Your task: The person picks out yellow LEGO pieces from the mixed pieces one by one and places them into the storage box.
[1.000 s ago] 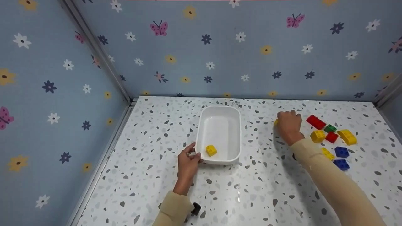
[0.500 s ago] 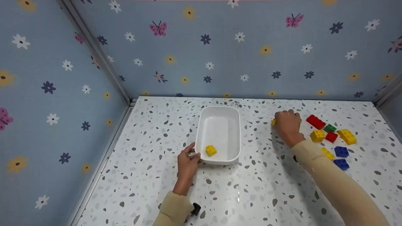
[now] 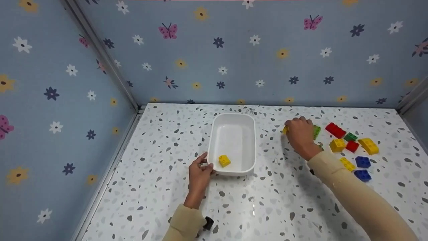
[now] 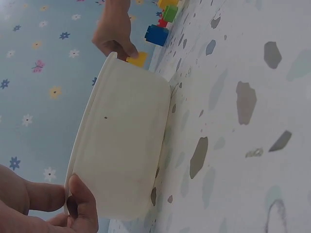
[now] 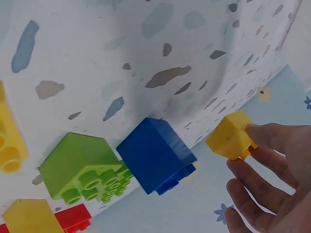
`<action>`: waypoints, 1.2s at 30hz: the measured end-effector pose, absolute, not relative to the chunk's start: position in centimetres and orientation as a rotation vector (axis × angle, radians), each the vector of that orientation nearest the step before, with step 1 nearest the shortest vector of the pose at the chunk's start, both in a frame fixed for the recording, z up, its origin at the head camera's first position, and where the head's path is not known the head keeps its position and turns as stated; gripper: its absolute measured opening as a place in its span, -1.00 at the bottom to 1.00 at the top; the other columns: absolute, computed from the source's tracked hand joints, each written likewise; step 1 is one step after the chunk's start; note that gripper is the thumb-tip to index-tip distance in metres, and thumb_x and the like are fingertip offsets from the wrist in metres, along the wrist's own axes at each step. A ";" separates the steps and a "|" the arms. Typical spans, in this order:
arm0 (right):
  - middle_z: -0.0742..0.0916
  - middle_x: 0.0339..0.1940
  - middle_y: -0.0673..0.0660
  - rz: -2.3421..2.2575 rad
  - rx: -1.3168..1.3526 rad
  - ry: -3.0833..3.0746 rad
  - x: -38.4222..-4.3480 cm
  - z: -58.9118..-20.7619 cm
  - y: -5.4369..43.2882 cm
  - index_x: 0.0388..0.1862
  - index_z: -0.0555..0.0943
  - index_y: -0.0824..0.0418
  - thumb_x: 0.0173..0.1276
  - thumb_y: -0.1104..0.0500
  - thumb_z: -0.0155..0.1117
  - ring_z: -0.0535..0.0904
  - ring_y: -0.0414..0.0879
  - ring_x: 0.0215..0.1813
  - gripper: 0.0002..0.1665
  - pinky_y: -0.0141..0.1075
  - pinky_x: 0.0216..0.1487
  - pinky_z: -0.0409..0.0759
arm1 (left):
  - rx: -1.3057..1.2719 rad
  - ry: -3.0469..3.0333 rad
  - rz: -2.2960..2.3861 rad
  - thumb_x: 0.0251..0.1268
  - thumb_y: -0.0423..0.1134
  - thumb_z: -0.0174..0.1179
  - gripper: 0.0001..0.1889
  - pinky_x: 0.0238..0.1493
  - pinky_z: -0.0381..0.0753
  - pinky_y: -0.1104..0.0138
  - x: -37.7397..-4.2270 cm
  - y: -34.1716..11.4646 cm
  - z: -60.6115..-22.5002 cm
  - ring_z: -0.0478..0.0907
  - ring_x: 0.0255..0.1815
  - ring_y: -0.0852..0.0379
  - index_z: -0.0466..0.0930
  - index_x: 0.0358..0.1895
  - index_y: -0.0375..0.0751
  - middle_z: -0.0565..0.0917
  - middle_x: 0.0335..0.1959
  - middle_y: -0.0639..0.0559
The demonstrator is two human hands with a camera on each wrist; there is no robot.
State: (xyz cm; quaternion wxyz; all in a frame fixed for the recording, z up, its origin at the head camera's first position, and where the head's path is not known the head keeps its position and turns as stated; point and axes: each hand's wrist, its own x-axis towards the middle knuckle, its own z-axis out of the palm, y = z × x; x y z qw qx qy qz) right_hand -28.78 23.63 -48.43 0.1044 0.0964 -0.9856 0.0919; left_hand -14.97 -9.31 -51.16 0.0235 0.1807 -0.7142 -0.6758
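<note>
My left hand (image 3: 199,177) grips the near left corner of a white plastic tub (image 3: 235,140), thumb on the rim. One yellow toy brick (image 3: 224,161) lies inside, near that corner. To the right of the tub, my right hand (image 3: 301,135) pinches another yellow brick (image 5: 231,136) between thumb and fingers. In the right wrist view this brick looks raised off the table. Close to that hand are a blue brick (image 5: 155,155) and a light green brick (image 5: 82,162); the head view hides the blue one behind the hand.
Farther right on the speckled table (image 3: 160,140) lie a long red brick (image 3: 335,130), a green brick (image 3: 350,137), a curved yellow brick (image 3: 368,146), a blue brick (image 3: 363,162) and several others. Flower-patterned walls (image 3: 234,60) stand at the back and left.
My right hand has moved left, carrying the yellow brick away from the other bricks. A light green brick has come into view behind it. My left hand and the tub have stayed put.
</note>
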 end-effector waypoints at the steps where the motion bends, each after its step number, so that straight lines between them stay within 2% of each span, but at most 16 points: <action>1: 0.80 -0.08 0.40 0.275 0.292 -2.899 -28.7 -48.4 23.5 0.03 0.78 0.40 0.40 0.39 0.38 0.63 0.35 0.00 -0.75 0.32 0.20 0.57 | 0.560 -2.215 -2.088 0.50 -0.55 0.16 -0.47 -0.11 0.80 0.32 -15.0 -9.3 -51.2 0.68 -0.08 -0.09 0.44 0.50 -0.39 0.58 0.13 -0.29; 11: 0.81 -0.14 0.34 0.277 0.362 -2.813 -28.0 -48.2 22.4 -0.06 0.81 0.35 0.36 0.41 0.42 0.64 0.31 -0.02 -0.80 0.25 0.14 0.59 | 0.528 -2.184 -2.107 0.49 -0.58 0.15 -0.47 -0.17 0.78 0.36 -14.8 -9.3 -51.2 0.68 -0.12 -0.09 0.43 0.49 -0.44 0.54 0.12 -0.31; 24: 0.81 -0.17 0.31 0.283 0.413 -2.790 -27.4 -47.6 20.8 -0.11 0.82 0.34 0.36 0.38 0.46 0.64 0.27 -0.07 -0.85 0.21 0.09 0.62 | 0.552 -2.186 -2.119 0.49 -0.56 0.16 -0.46 -0.14 0.79 0.36 -14.9 -9.3 -51.2 0.66 -0.12 0.04 0.42 0.50 -0.42 0.55 0.14 -0.30; 36: 0.82 -0.14 0.28 0.317 0.430 -2.754 -27.0 -47.1 19.8 -0.11 0.82 0.32 0.32 0.41 0.46 0.64 0.27 -0.04 -0.82 0.18 0.12 0.60 | 0.530 -2.173 -2.120 0.49 -0.57 0.15 -0.47 -0.15 0.80 0.34 -14.7 -9.3 -51.2 0.66 -0.15 0.03 0.42 0.49 -0.44 0.55 0.13 -0.32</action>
